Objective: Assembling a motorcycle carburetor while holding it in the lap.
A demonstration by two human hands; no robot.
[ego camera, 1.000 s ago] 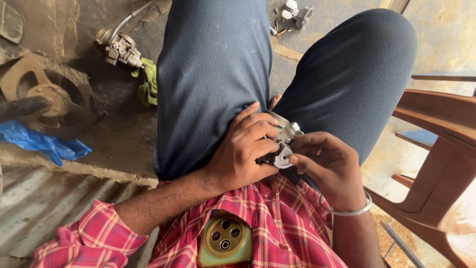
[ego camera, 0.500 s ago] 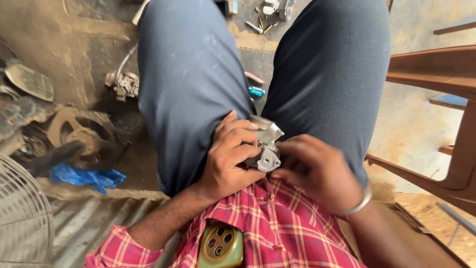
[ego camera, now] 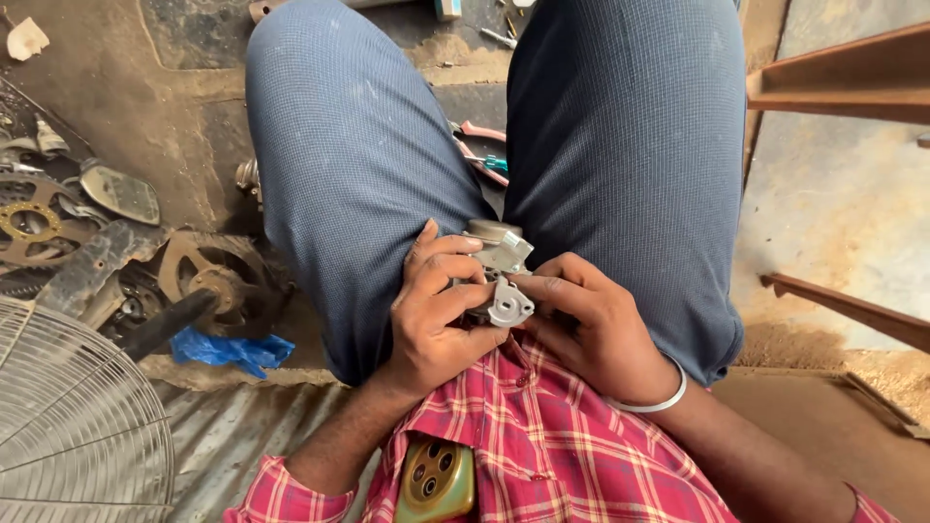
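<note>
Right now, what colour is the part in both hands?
Silver-grey metal part, head view.

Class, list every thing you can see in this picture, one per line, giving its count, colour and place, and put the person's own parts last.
metal part: one, silver-grey, held in the lap between both hands
pliers: one, pink and teal handles, on the floor between the thighs
phone: one, olive-gold, in the shirt pocket
fan guard: one, grey wire, bottom left
blue rag: one, blue, on the floor beside the left thigh
sprockets: several, rusty brown, floor at left
wooden chair: one, brown, right edge
bangle: one, silver, right wrist
checked shirt: one, red
trousers: one pair, blue-grey
left hand: one, gripping the metal part
right hand: one, gripping the metal part
</note>
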